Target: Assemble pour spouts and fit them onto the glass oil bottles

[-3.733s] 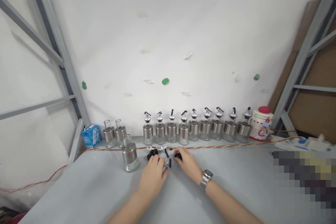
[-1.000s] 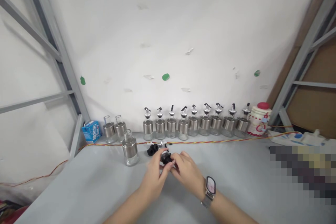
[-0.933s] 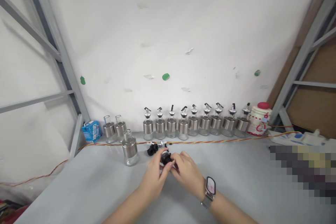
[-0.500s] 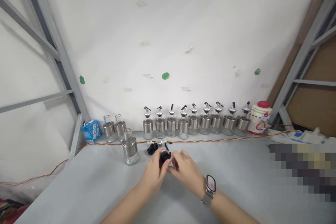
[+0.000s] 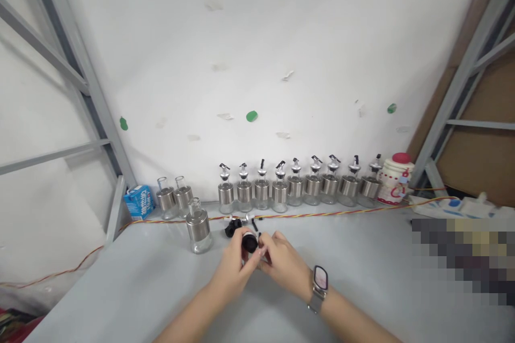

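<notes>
A broad white wall stands behind a smooth grey tabletop, with grey metal frames slanting up at either side. Along the back of the tabletop runs a row of nine glass bottles with brushed-steel bands and silver-and-black pourers, all upright. A twisted red-and-yellow cord stretches across in front of them.

The left hand curls its thumb and fingers around a round black piece with a pale rim, held above the tabletop near its middle. The right hand comes close beside it, fingers bent and narrowed, their tips by the left thumb; whether they grip anything cannot be told.

To the right of the row sits a cream jar with a red lid. An uncapped steel-banded glass bottle stands upright left of the hands. A silver wristwatch circles the right wrist. Small black and silver loose parts lie just beyond the left hand.
</notes>
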{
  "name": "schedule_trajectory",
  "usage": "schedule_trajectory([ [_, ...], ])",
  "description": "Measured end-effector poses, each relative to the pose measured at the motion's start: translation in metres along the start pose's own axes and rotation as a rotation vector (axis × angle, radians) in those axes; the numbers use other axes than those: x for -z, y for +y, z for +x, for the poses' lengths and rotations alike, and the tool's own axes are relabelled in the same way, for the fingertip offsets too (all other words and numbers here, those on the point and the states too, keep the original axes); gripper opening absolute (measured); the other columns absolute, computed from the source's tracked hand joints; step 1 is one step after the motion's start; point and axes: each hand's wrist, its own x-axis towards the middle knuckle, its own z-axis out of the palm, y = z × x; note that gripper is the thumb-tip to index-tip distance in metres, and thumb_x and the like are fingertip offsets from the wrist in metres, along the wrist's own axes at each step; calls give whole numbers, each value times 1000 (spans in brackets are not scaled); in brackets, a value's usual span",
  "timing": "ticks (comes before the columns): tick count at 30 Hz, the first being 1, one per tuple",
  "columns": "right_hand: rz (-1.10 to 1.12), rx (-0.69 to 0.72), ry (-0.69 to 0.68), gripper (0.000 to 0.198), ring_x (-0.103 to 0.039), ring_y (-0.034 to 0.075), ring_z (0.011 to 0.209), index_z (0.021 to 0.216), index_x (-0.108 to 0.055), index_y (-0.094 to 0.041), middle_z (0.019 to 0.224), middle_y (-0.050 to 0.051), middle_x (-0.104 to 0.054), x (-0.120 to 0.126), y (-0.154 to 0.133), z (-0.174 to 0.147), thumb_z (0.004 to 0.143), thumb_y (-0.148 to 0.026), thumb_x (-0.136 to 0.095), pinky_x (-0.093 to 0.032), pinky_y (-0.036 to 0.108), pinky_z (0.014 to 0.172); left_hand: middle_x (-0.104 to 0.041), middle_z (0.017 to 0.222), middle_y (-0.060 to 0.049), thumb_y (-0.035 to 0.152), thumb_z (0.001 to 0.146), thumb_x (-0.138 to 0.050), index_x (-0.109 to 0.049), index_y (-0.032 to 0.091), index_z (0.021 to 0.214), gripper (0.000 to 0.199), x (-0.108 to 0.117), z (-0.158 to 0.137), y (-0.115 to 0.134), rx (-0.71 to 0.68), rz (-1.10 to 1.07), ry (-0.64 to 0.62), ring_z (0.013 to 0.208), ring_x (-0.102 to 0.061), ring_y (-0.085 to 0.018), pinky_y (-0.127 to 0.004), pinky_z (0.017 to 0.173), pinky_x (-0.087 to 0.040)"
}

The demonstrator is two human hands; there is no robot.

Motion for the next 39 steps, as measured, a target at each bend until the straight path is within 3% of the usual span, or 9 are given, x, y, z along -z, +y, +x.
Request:
schedule_trajectory([
  [12,9,-5,-13,20,-53,16,58,79,-43,-19,61,-3,-58,-5,8,0,74,-28,-59,-33,27,64,-51,69,1,38,77,-47,-47,20,95,25,-1,3,-8,-19,91,2,54,-46,-11,-21,52,-38],
  [16,27,-23,-8,20,-53,16,57,80,-43,-19,61,-3,-57,-4,7,-1,75,-30,-58,-33,27,63,-50,66,2,41,78,-45,-46,21,96,27,0,3,-6,33,68,-14,50,-47,-11,-21,49,-38],
  [22,27,-36,15,22,-52,15,56,78,-42,-20,59,-4,-55,-6,6,-1,76,-35,-57,-33,26,62,-51,70,1,41,76,-47,-49,21,94,26,2,2,0,46,32,48,59,-48,-12,-22,55,-41],
  [25,37,-34,13,26,-50,14,55,77,-41,-20,60,-4,-55,-7,8,-1,74,-40,-58,-34,26,61,-47,64,3,42,75,-49,-48,21,93,28,2,3,0,111,-115,84,52,-44,-10,-22,52,-42],
  [30,141,-102,16,26,-48,15,59,71,-42,-21,56,-3,-51,0,8,0,77,-44,-53,-34,24,55,-36,52,8,47,74,-49,-49,19,82,29,4,13,0,249,-565,153,42,-31,-5,-22,51,-42],
  [35,394,-178,51,27,-48,12,58,72,-42,-20,61,-3,-52,6,4,1,88,-39,-32,-34,23,53,-47,58,3,56,74,-43,-53,15,85,43,4,15,3,401,-847,105,50,-44,-8,-26,54,-43],
  [39,400,-164,49,26,-49,13,61,73,-41,-20,63,-2,-54,6,2,-1,89,-37,-30,-35,23,55,-52,58,0,55,74,-44,-55,13,84,44,-4,11,0,387,-854,48,48,-49,-10,-25,48,-42],
])
